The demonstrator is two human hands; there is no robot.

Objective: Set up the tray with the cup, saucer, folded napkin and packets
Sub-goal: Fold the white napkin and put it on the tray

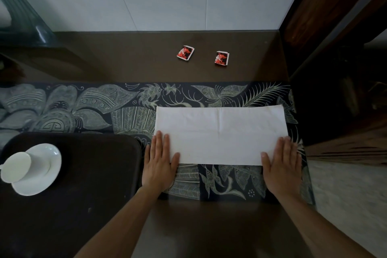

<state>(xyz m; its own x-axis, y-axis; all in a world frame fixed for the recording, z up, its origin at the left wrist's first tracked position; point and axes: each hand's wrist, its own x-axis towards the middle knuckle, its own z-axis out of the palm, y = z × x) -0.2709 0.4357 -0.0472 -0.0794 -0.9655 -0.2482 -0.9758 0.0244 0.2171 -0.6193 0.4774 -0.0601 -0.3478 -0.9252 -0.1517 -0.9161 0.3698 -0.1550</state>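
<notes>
A white napkin (219, 134) lies folded into a long rectangle on a dark patterned runner. My left hand (160, 162) rests flat on its near left corner, fingers spread. My right hand (281, 165) presses flat on its near right corner. A dark tray (83, 174) sits to the left, holding a white saucer (41, 174) with a white cup (15, 166) lying on its side across it. Two red packets (185, 53) (222, 58) lie on the brown table beyond the runner.
The patterned runner (83, 107) crosses the brown table (136, 58) from left to right. A white wall stands behind the table. A dark wooden frame (335, 27) rises at the right, and a dark green chair (23, 21) stands at the far left.
</notes>
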